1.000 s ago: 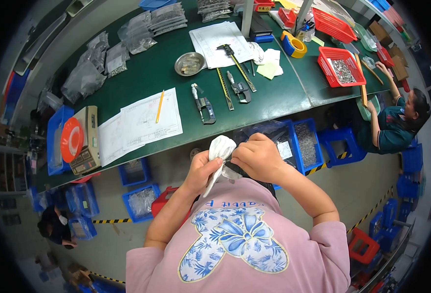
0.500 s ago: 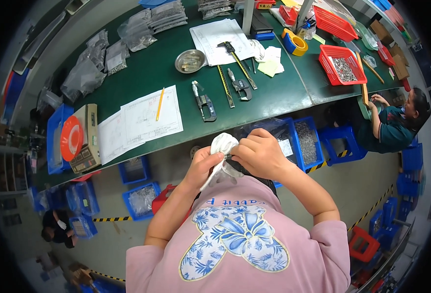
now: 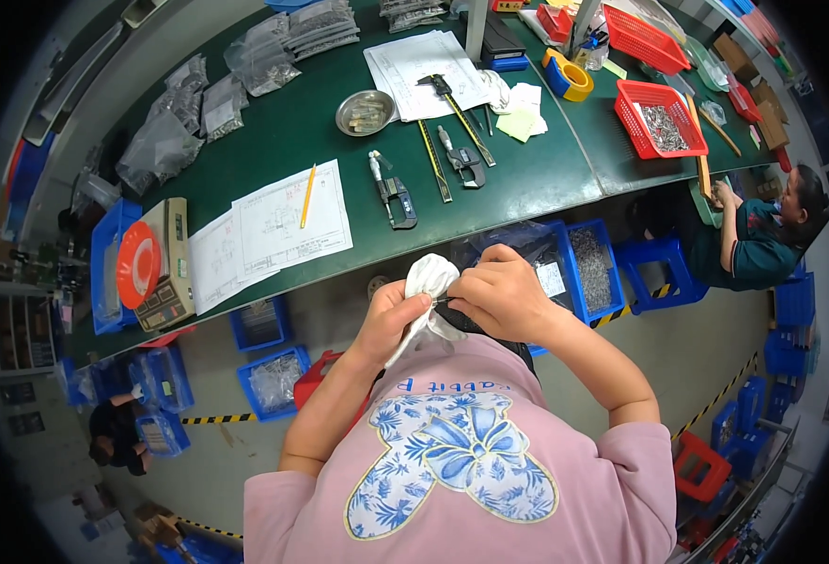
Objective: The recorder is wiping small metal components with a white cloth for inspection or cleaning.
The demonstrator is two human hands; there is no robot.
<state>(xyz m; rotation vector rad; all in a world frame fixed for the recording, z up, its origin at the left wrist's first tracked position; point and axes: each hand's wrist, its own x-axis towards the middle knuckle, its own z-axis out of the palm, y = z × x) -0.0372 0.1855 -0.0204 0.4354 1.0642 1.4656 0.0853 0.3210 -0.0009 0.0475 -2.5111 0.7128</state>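
Note:
In front of my chest, my left hand is closed round a bunched white cloth, thumb pressed on top. One loose end of it hangs down toward my shirt. My right hand is pinched against the cloth's right side. A thin dark bit shows between the two hands, too small to name. Beyond them on the green table lie two micrometers, the left one and the right one. A caliper and a yellow steel rule lie beside them.
Drawings with a pencil lie at left, near a scale with an orange-red dish. A metal bowl and bagged parts stand farther back. A red basket of small parts is at right, near a seated co-worker. Blue bins stand below.
My right hand has shifted slightly at the cloth, and its pinch stays by the cloth's right side. My left hand keeps its hold. The co-worker at right has moved their hands a little.

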